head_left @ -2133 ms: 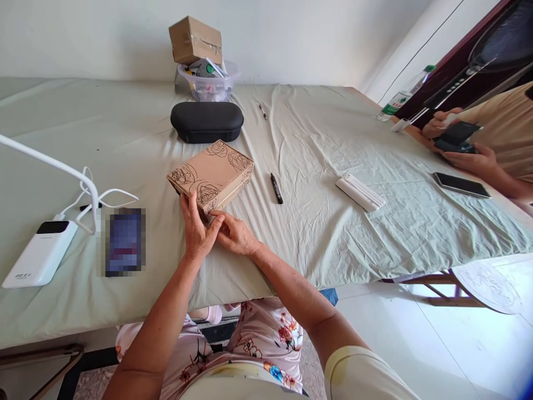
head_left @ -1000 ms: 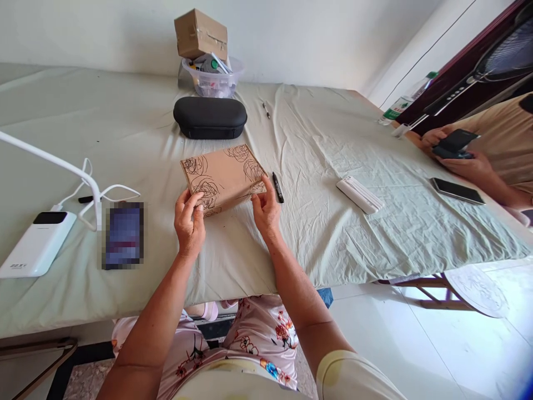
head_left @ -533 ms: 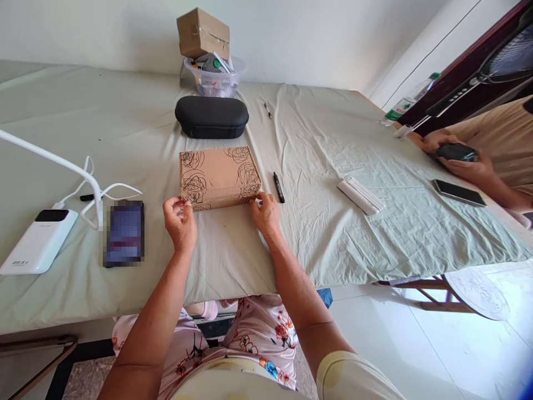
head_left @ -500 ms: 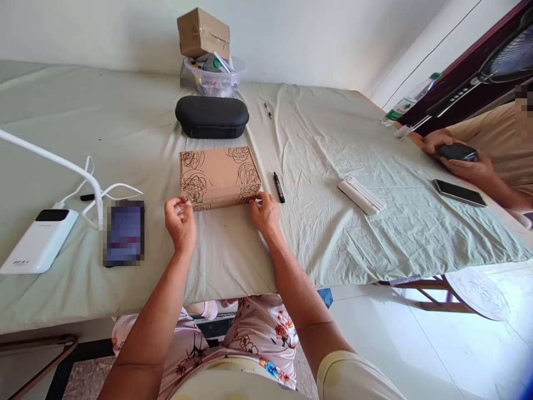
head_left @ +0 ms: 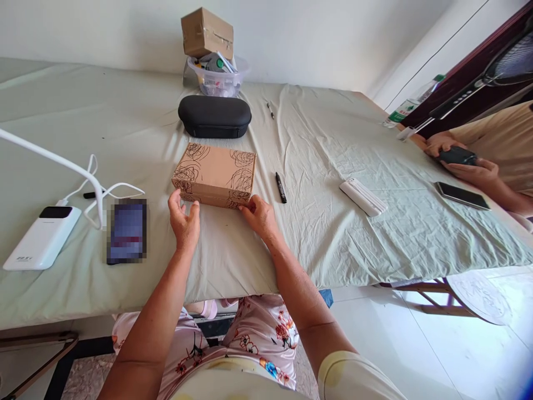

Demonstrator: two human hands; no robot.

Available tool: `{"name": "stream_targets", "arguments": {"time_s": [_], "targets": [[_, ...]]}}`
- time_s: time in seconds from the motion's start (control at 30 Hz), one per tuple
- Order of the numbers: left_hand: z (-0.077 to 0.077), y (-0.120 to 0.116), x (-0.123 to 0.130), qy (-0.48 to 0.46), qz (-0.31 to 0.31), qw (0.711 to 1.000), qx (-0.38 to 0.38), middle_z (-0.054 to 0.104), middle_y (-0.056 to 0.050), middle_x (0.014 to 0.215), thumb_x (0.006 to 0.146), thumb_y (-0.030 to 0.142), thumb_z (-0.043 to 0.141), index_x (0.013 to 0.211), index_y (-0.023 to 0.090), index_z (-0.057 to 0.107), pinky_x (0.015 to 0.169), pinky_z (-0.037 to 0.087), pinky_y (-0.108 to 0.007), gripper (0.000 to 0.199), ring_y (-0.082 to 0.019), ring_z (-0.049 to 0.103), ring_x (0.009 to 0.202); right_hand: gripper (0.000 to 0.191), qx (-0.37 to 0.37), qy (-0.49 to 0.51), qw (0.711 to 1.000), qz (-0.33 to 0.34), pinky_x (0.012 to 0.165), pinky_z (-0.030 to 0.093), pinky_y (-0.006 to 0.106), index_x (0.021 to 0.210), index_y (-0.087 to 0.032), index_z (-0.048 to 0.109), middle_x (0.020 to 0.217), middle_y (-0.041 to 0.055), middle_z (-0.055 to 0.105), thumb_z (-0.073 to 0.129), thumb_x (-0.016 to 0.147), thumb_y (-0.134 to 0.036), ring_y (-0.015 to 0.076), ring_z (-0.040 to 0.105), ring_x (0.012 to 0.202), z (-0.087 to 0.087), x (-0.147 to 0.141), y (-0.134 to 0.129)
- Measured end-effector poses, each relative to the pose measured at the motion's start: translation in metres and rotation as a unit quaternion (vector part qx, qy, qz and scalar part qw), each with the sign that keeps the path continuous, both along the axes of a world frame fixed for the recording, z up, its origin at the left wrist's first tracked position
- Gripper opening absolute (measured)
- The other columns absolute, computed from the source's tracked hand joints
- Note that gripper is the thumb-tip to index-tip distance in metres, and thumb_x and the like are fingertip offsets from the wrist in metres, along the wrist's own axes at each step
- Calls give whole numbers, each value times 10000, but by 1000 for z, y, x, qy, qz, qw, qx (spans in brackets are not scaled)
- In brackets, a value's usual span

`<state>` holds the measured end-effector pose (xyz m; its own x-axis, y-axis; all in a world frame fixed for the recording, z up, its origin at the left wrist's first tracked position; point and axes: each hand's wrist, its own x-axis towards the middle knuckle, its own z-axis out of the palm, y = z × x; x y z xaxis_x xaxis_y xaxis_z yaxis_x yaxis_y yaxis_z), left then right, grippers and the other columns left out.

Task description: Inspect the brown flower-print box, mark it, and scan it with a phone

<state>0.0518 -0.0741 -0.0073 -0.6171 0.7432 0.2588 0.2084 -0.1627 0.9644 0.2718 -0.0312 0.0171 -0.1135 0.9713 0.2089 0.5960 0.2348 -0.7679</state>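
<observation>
A flat brown cardboard box (head_left: pixel 216 173) lies closed on the cloth, turned slightly, with black scribbled loops drawn near the corners of its lid and along its front. My left hand (head_left: pixel 183 219) is at the box's front left corner, thumb and fingers apart; whether its fingertips touch the cardboard I cannot tell. At the front right corner, my right hand (head_left: pixel 259 215) has thumb and fingers drawn together on the box's lower edge. A black marker (head_left: pixel 280 188) lies on the cloth just right of the box.
Behind the box sit a black zip case (head_left: pixel 214 116) and a clear basin (head_left: pixel 220 83) topped by a carton (head_left: pixel 207 33). Left are a phone (head_left: pixel 127 230), a white power bank (head_left: pixel 43 238) and cables. A white ribbed object (head_left: pixel 363 197) lies right, near another person's hands (head_left: pixel 466 161).
The box has turned clockwise, its front right corner swinging nearer to me and leftward. My right hand has moved left with that corner; my left hand's thumb and fingers have spread.
</observation>
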Motion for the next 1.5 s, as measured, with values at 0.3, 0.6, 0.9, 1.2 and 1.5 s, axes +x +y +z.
{"name": "stream_targets", "arguments": {"time_s": [0.3, 0.6, 0.9, 1.2, 1.5], "targets": [[3, -6, 16, 53, -153, 987, 15, 309, -171, 1767, 991, 565, 650, 1708, 297, 175, 1302, 394, -508, 901, -317, 341, 1645, 186, -26, 9, 987, 158, 689, 401, 265, 827, -208, 611, 737, -24, 640, 712, 916, -337, 122, 548, 681, 7, -19, -22], [14, -15, 24, 257, -111, 959, 53, 333, -189, 1745, 1013, 613, 593, 1584, 238, 500, 1321, 346, -554, 689, -364, 355, 1630, 161, 78, 10, 967, 240, 749, 499, 267, 1036, -198, 711, 907, 35, 761, 560, 1004, -244, 142, 661, 775, -5, -25, -24], [10, -12, 26, 260, -89, 957, 94, 499, -190, 1612, 1030, 539, 606, 1491, 236, 602, 1229, 485, -480, 551, -318, 529, 1506, 419, 142, 118, 949, 255, 689, 577, 264, 1429, -224, 569, 864, 0, 716, 560, 1065, -432, 118, 617, 673, -1, -23, -30], [11, -13, 24, 220, -123, 964, 83, 469, -170, 1588, 1014, 543, 640, 1480, 277, 558, 1165, 553, -475, 543, -303, 528, 1489, 613, 131, 67, 954, 261, 697, 582, 266, 1628, -260, 458, 946, 27, 766, 518, 1082, -533, 132, 649, 681, -4, -23, -27], [16, -15, 26, 193, -109, 971, 91, 485, -187, 1541, 1004, 553, 644, 1436, 238, 566, 1053, 622, -424, 541, -306, 553, 1435, 678, 133, 109, 984, 34, 646, 542, 284, 1687, -226, 356, 698, -41, 671, 506, 1048, -399, 132, 533, 573, -3, -13, -13]]}}
